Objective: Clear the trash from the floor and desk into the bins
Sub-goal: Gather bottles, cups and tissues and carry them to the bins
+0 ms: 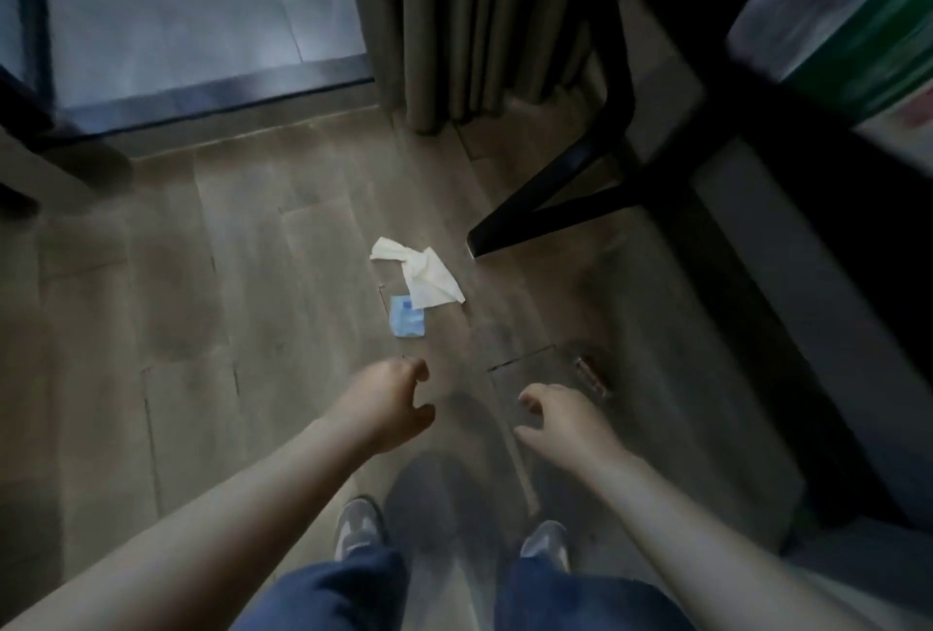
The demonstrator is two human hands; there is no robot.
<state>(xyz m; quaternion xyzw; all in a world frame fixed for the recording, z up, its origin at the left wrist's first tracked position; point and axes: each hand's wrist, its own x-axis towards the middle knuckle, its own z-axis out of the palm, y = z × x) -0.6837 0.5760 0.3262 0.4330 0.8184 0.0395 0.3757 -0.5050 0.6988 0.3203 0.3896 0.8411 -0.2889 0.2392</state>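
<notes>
A crumpled white tissue [421, 274] lies on the wood floor in the middle of the view. A small blue wrapper [407, 316] lies just below it, partly under the tissue's edge. A small clear wrapper with a brown tint [591, 374] lies on the floor to the right. My left hand [386, 403] hangs below the blue wrapper with loosely curled fingers and holds nothing. My right hand [560, 421] hovers beside the clear wrapper, fingers also loosely curled and empty. No bin is in view.
A black table leg [550, 196] slants down right of the tissue, under a dark desk edge. A blurred green-and-white canister [848, 35] sits at top right. Grey curtains [469, 24] hang behind, a glass door [192, 19] at top left. My shoes [356, 524] stand below.
</notes>
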